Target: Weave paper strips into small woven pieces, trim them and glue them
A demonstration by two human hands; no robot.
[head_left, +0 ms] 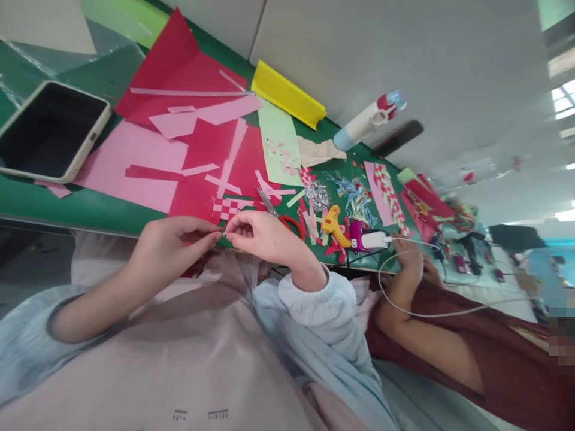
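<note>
At the table's near edge, my left hand (pixel 173 245) and my right hand (pixel 263 234) meet fingertip to fingertip. Both are pinched closed on something tiny and pale between them, too small to name. Just beyond lies a pink-and-red woven paper checkerboard (pixel 226 208). Scissors (pixel 291 225) with orange-red handles rest right behind my right hand, partly hidden by it. Red paper sheets (pixel 202 149) and a pink sheet (pixel 135 164) spread behind my hands, with loose pink strips (pixel 231 157) on top. A light green sheet (pixel 278 131) carries small pink cut pieces.
A phone (pixel 49 131) lies at the left. A yellow folded strip (pixel 287 96), a bottle (pixel 366 123) and a dark case (pixel 398 139) stand along the back. A yellow glue gun (pixel 335 224) and paper scraps lie to the right. A co-worker's arm (pixel 408 287) with a white cable is beside me.
</note>
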